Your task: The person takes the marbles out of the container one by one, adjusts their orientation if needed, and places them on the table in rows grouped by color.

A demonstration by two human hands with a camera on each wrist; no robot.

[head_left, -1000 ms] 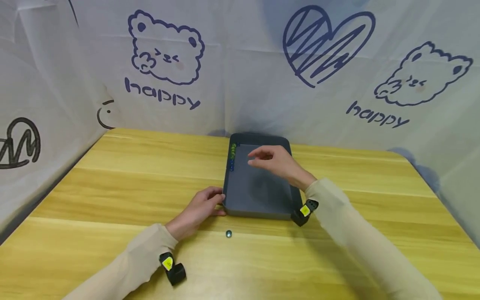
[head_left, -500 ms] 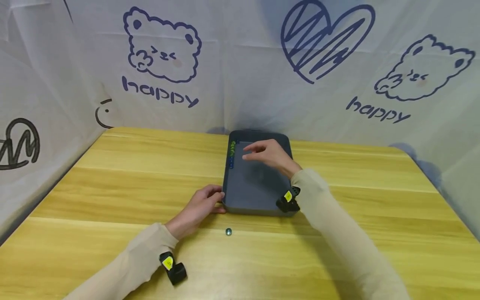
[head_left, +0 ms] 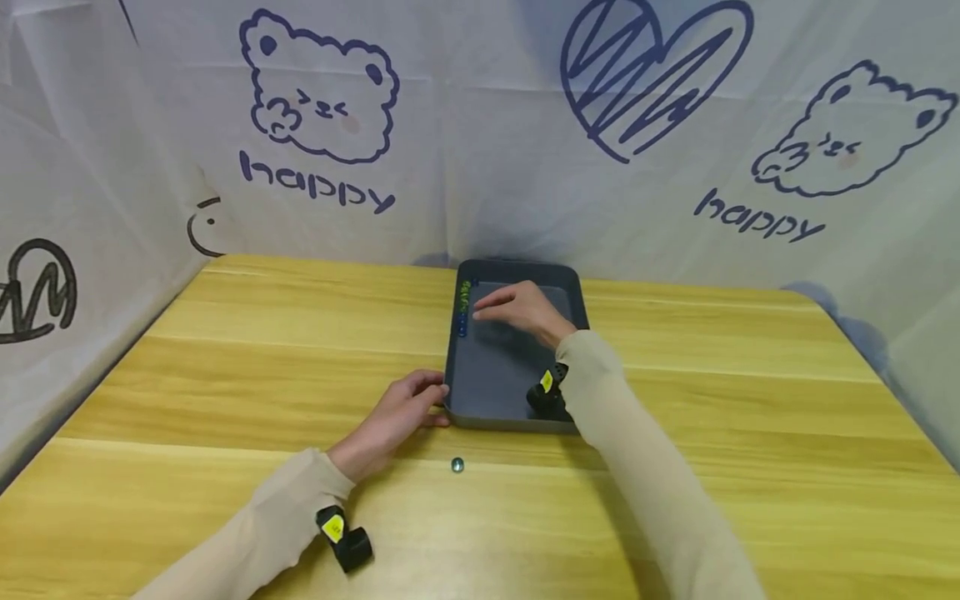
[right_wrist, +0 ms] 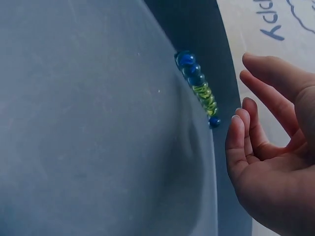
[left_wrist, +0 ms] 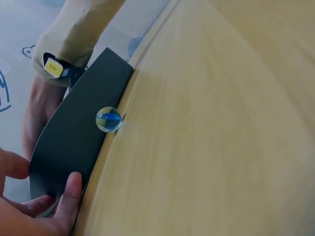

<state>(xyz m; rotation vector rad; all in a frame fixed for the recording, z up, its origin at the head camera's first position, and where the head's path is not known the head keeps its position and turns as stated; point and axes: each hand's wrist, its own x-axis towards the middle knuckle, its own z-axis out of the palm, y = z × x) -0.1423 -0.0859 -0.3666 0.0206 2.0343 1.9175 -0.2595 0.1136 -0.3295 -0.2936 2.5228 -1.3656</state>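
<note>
A dark grey rectangular tray [head_left: 498, 422] lies on the wooden table. Along its left inner wall runs a row of glass marbles [right_wrist: 199, 88], blue at both ends with several yellow-green ones between. My left hand [head_left: 390, 421] holds the tray's near left corner, its fingertips [left_wrist: 74, 184] against the wall. Above the tray, close to the row, hovers my right hand [head_left: 525, 310]; its thumb and fingers are bent and apart, and nothing shows between them. One clear marble [left_wrist: 108, 119] with a blue core lies on the table just in front of the tray.
Pale cloth [head_left: 480, 183] with drawn bears and a heart hangs behind the table [head_left: 300, 333] and at its sides. Each wrist wears a black camera, the left one [head_left: 347, 537] low over the table.
My right hand has moved left across the tray toward the marble row, its fingers staying apart. My left hand keeps its place at the corner, and the loose marble lies where it was.
</note>
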